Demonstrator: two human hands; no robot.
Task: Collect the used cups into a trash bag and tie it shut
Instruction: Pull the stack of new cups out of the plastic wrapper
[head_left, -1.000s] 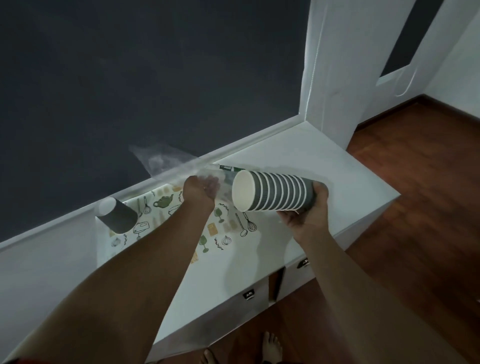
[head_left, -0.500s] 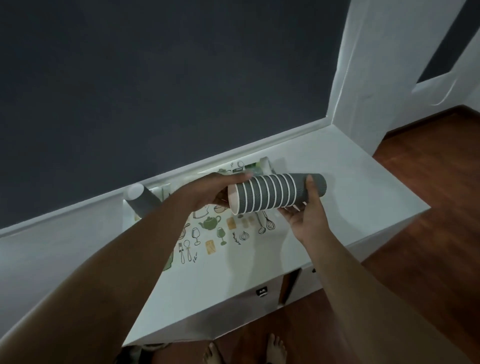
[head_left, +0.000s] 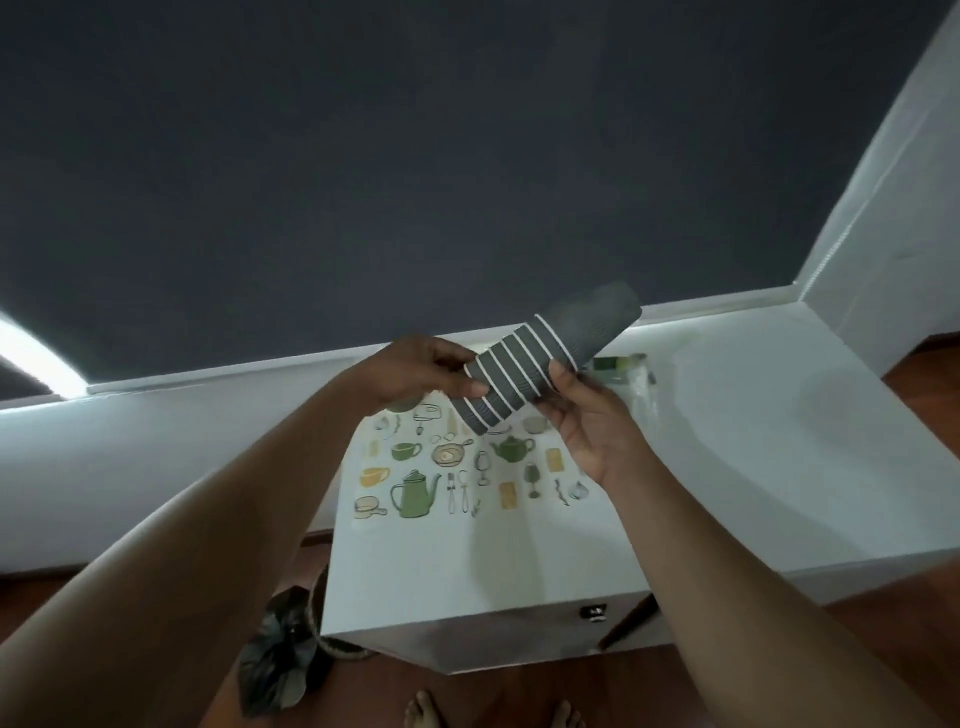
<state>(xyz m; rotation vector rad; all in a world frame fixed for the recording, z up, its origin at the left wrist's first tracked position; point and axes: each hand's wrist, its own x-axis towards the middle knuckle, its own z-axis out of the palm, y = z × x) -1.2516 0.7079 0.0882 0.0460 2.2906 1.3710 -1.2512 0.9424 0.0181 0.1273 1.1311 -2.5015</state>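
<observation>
I saw both hands grasping the cup stack (head_left: 550, 361) mid-frame: left hand (head_left: 421, 371) at its lower end, apparently the rims; right hand (head_left: 587, 421) beneath.

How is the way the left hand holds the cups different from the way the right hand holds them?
The left hand grips the stack of cups at its lower, open end, while the right hand holds it nearer the middle. The left hand comes over the top with fingers curled down; the right hand cradles it from below, thumb up against the side. Both hands hold the same tilted stack above the white cabinet.
</observation>
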